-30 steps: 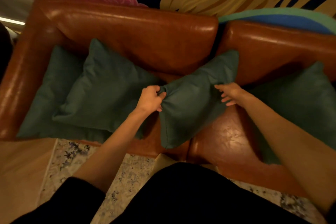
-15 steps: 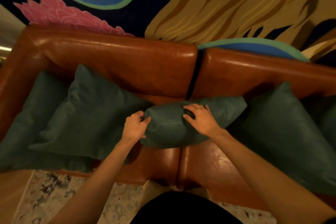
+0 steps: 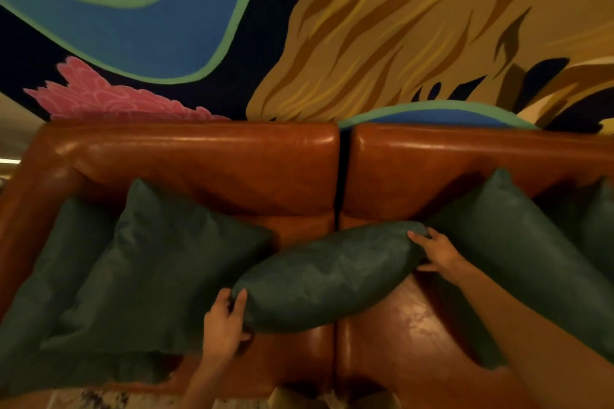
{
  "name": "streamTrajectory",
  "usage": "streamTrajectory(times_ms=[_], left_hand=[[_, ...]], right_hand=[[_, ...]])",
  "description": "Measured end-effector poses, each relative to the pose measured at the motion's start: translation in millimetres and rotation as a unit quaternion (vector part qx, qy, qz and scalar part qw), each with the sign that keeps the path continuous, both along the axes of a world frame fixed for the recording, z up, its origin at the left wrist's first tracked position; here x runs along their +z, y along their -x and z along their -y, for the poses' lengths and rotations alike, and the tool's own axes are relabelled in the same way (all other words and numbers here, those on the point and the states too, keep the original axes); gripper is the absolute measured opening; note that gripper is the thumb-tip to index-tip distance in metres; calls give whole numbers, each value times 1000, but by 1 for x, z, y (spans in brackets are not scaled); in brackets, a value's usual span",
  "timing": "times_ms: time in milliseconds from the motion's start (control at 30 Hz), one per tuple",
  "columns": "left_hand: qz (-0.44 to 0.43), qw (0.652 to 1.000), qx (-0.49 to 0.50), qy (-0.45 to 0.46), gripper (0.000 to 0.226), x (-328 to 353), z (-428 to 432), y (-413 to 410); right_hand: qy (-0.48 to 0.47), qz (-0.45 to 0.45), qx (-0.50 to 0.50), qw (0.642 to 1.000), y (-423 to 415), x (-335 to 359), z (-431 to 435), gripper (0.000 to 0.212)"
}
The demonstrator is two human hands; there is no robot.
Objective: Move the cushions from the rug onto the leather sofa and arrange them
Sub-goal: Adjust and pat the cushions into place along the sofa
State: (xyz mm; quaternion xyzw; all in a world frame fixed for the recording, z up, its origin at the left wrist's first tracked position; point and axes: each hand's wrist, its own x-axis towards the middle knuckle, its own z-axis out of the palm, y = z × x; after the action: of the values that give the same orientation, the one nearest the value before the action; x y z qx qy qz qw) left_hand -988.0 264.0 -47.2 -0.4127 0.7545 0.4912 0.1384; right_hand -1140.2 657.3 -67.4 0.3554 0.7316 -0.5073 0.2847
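A dark green middle cushion (image 3: 327,277) lies slanted across the seam of the brown leather sofa (image 3: 212,163), its right end higher and nearer the backrest. My left hand (image 3: 224,325) grips its lower left end. My right hand (image 3: 435,252) holds its upper right end. Two green cushions lean at the left: a nearer one (image 3: 162,272) overlapping a far-left one (image 3: 50,269). At the right a large green cushion (image 3: 521,259) leans on the backrest, and another cushion (image 3: 598,226) shows at the frame edge.
A painted wall mural (image 3: 398,36) in blue, gold and pink rises behind the sofa. A strip of patterned rug (image 3: 109,400) shows at the bottom left. Bare leather seat (image 3: 408,325) lies in front of the middle cushion.
The middle cushion has been turned and stretched out slanted across the seat seam. My hands moved apart to its two ends. The view tilted up toward the wall.
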Motion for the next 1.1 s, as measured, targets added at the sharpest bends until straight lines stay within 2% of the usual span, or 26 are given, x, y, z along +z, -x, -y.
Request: streamTrajectory(times_ms=[67, 167, 233, 300, 367, 433, 500, 567, 633, 667, 733, 800, 867, 967, 1033, 1100], left_hand=[[9, 1000, -8, 17, 32, 2, -3, 6], [11, 996, -55, 62, 23, 8, 6, 19], [-7, 990, -90, 108, 20, 9, 18, 27], [-18, 990, -94, 102, 18, 11, 23, 39], [10, 993, -92, 68, 20, 6, 17, 49], [63, 992, -97, 46, 25, -5, 3, 53], [115, 978, -142, 96, 26, -10, -10, 54], [116, 945, -223, 207, 29, -13, -20, 58], [30, 916, -294, 272, 43, -12, -38, 68], [-15, 899, -337, 279, 47, -14, -53, 76], [-59, 853, -443, 268, 52, -24, -94, 88], [-30, 809, -524, 265, 63, -46, -129, 90], [-53, 782, -546, 296, 65, -74, -132, 91], [-186, 750, -523, 359, 45, -106, -110, 102], [-207, 733, -523, 382, 46, -119, -106, 122], [-199, 739, -532, 362, 51, -120, -114, 146]], right_hand=[[-7, -25, -34, 999, -10, -7, 3, 54], [-89, -90, 2, 992, -18, -7, -4, 37], [-73, -133, -7, 988, -23, 8, -10, 21], [-39, -151, -31, 987, -30, 21, -16, 8], [-49, -131, -42, 989, -44, 18, -26, 8], [-98, -66, -21, 993, -66, 9, -35, 13], [-153, -15, 56, 987, -85, 3, -35, 17], [-238, -39, 142, 960, -87, 4, -30, 40], [-329, -113, 253, 903, -74, 8, -9, 61], [-346, -147, 310, 873, -66, 8, 9, 66], [-312, -185, 411, 836, -54, 4, 58, 58], [-267, -201, 492, 804, -54, -15, 102, 63], [-266, -222, 525, 778, -51, -38, 104, 71], [-308, -314, 523, 730, -38, -62, 55, 62], [-346, -290, 514, 730, -18, -68, 28, 71], [-362, -251, 515, 736, 4, -72, 20, 77]])
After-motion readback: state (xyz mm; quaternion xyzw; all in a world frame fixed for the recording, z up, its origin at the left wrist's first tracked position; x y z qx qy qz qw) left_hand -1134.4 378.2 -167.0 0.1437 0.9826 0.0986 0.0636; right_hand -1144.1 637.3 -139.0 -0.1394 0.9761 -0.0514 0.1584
